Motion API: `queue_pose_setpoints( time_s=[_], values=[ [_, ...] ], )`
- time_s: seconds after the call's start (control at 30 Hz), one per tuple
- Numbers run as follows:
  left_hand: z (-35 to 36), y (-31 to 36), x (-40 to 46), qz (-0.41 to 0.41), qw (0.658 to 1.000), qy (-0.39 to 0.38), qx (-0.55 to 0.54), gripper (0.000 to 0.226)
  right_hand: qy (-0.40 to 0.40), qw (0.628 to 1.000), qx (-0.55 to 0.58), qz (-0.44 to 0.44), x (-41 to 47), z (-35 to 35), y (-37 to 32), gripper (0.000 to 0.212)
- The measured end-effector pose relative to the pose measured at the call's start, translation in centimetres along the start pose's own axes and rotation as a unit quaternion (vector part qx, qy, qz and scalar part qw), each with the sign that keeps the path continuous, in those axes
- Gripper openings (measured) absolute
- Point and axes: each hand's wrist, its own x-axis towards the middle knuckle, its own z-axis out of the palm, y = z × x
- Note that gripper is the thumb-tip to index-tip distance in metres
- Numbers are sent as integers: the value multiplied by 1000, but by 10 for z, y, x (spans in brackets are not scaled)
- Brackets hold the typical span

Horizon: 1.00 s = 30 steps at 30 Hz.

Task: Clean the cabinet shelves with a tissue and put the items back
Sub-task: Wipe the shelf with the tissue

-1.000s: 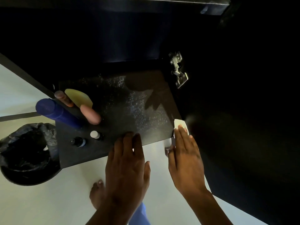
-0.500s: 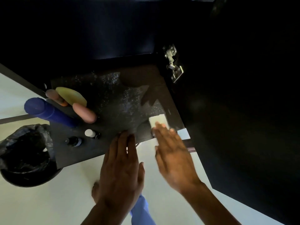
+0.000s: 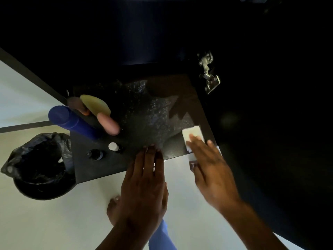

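Note:
A dark, dusty cabinet shelf [image 3: 144, 114] fills the middle of the view. My right hand [image 3: 212, 170] presses a folded white tissue [image 3: 192, 134] flat against the shelf's front right corner. My left hand [image 3: 146, 183] lies flat, fingers together, with its fingertips on the shelf's front edge and nothing in it. At the shelf's left end stand a blue bottle [image 3: 72, 123], a pink bottle [image 3: 108, 123], a yellow item [image 3: 95, 103] and two small vials [image 3: 113, 147].
A black bin lined with a black bag [image 3: 39, 166] stands on the pale floor to the left, below the shelf. A metal door hinge [image 3: 209, 73] sits on the cabinet's right wall. The open dark door [image 3: 270, 141] is to the right. My bare foot [image 3: 113, 208] shows below.
My right hand slid the tissue left along the front edge, then back right to the shelf's corner. My left hand has stayed on the front edge.

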Motion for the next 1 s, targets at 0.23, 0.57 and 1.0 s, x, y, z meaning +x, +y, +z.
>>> queue_pose_setpoints(
  time_s=[0.23,0.57,1.0],
  values=[
    [5,-3,-2,12,1000,27,-3,95,-32,999,30,16,84,5,-17,61],
    [11,-9,-1,18,1000,15,-13,99,-7,999,34,27,24,0,2,64],
    [13,-15,-2,29,999,10,-45,102,-49,997,12,-56,20,9,-18,75]
  ],
)
